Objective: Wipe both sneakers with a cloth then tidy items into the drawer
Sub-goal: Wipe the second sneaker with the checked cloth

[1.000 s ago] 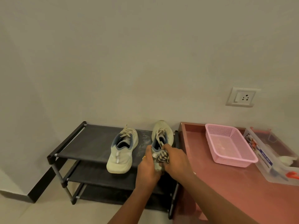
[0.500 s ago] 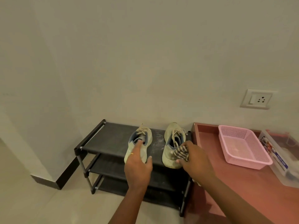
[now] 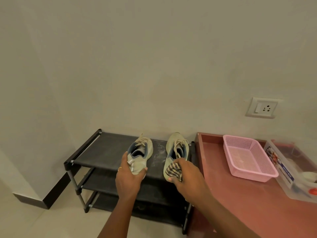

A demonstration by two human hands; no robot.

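Note:
Two pale cream sneakers stand side by side on the top shelf of a black shoe rack (image 3: 106, 150). My left hand (image 3: 130, 177) grips the heel of the left sneaker (image 3: 142, 152), thumb on one side and fingers on the other. My right hand (image 3: 187, 174) holds a bunched brown-and-white checked cloth (image 3: 172, 171) against the heel of the right sneaker (image 3: 176, 148). Both sneakers have loose laces and blue-grey linings.
White dust marks the shelf between the shoes. To the right is a reddish table (image 3: 240, 200) with a raised rim, carrying a pink mesh basket (image 3: 248, 158) and a clear plastic box (image 3: 295, 172) of small items. A wall socket (image 3: 263, 108) sits above it.
My left hand left the cloth, moved to the left sneaker and took hold of its heel. My right hand kept the cloth at the right sneaker's heel.

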